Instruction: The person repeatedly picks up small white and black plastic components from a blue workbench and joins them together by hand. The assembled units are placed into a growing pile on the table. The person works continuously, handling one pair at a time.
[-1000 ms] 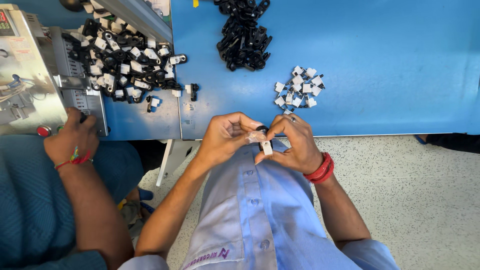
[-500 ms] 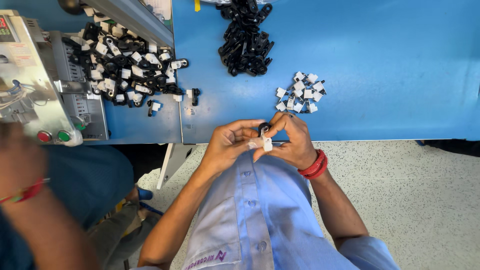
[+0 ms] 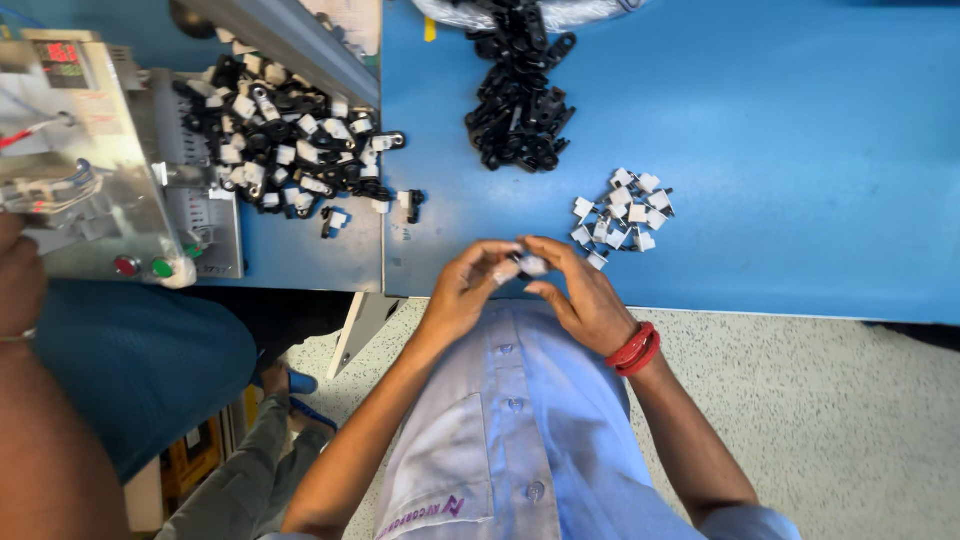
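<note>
Co-worker's arm (image 3: 30,330): one is being seen at the far left edge, in front of the machine.
Machine (image 3: 90,170): one metal box is sitting on the table (image 3: 800,150); one red button and one green button are being shown on its front.
Mixed pile (image 3: 290,150): black and white pieces are lying together beside the machine; too many to be counted.
Left hand (image 3: 470,290): fingers are being pinched narrowly on the small piece.
Small piece (image 3: 530,265): one white and black part is being held between both hands, just above the table's near edge.
Black pile (image 3: 520,100): one heap, count unclear.
Right hand (image 3: 585,295): fingertips are being closed on the same piece.
White clips (image 3: 625,210): roughly fifteen are lying just beyond the right hand.
</note>
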